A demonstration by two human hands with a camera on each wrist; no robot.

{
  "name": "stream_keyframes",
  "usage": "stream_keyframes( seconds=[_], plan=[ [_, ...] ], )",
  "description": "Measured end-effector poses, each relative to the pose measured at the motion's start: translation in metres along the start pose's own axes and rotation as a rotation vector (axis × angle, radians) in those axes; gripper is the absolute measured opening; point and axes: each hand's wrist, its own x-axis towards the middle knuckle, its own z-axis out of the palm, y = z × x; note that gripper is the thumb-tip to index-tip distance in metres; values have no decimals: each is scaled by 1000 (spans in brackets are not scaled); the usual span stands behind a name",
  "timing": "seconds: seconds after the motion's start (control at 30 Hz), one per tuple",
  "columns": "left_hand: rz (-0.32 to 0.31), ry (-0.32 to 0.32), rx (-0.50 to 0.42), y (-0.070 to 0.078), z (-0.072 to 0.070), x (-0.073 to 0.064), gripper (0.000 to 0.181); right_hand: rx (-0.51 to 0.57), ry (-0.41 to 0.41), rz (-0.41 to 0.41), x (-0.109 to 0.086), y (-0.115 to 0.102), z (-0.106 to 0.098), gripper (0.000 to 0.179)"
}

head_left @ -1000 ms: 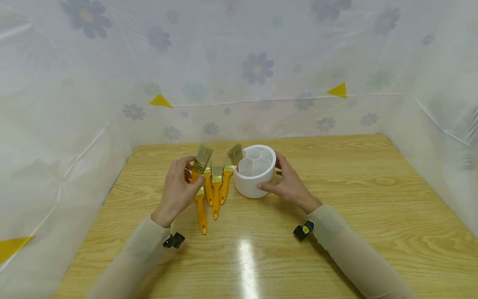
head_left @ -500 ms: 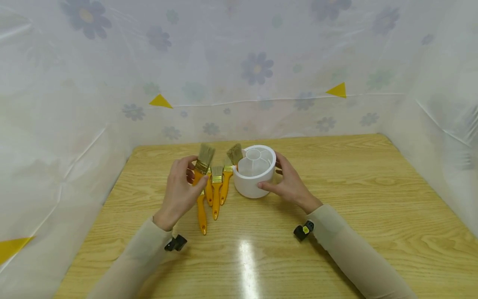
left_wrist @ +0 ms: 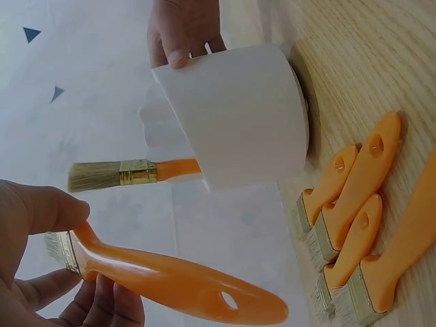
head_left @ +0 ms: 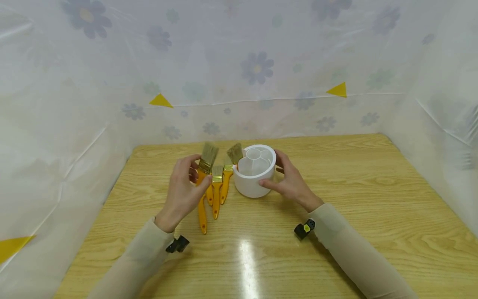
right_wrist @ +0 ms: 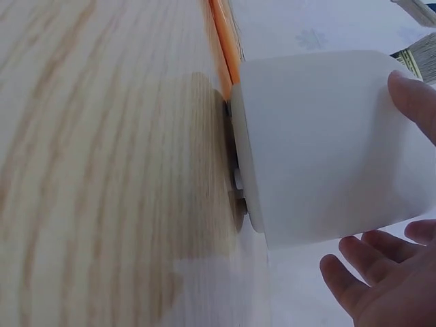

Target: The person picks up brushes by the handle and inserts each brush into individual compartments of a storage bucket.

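My left hand [head_left: 182, 189] pinches a paintbrush [left_wrist: 177, 281] near its metal band, between thumb and fingers. The brush has an orange handle, bristles up in the head view, and is just left of a round white divided organizer [head_left: 251, 187]. My right hand [head_left: 293, 185] grips that organizer from the right, thumb on the near wall and fingers behind. A second paintbrush [left_wrist: 102, 175] leans in the organizer's left side, bristles above the rim, its lower handle hidden inside. Several more paintbrushes [head_left: 216, 195] lie on the table between the left hand and the organizer.
The organizer stands on a wood-grain table [head_left: 354, 232]. Behind and at both sides hangs a pale flowered sheet [head_left: 224, 74] with yellow triangles [head_left: 337, 90] on it. Black wrist cameras [head_left: 177, 244] sit under the cuffs.
My left hand has moved slightly right with its paintbrush, toward the organizer, and the brush tilts a little further right. The right hand and the organizer stay almost where they were.
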Motion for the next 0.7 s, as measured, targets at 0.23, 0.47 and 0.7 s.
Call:
stream_keyframes(
  seconds=[0.23, 0.47, 0.7],
  plan=[
    [22, 12, -6, 4, 0, 0, 53, -9, 5, -2, 1, 0, 0, 95],
    [36, 22, -17, 10, 1, -1, 53, 10, 5, -16, 1, 1, 0, 93],
    [63, 33, -27, 17, 5, 0, 52, 7, 13, -4, 0, -1, 0, 94]
  ],
)
